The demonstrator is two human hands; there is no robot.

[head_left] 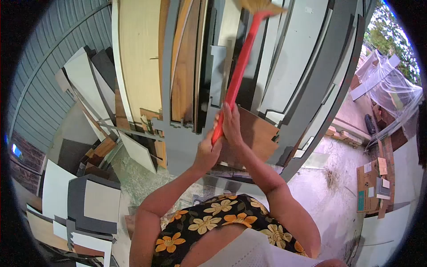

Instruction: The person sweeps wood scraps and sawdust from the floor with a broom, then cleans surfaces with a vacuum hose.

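Note:
A broom with a red handle point(241, 69) is raised in front of me, its brown bristles point(261, 5) cut off by the top of the view. My left hand point(208, 151) wraps round the lower end of the handle. Just above it, my right hand point(231, 126) is closed on the same handle. Behind the broom lean tall boards, among them a grey panel point(316, 84) and a brown wooden panel point(181, 75).
A cream panel point(138, 58) leans to the left, near a corrugated wall point(58, 40). Offcuts point(101, 202) lie at lower left. On the right are a cardboard box point(367, 189), plastic sheeting point(391, 84) and the pale concrete floor point(327, 196).

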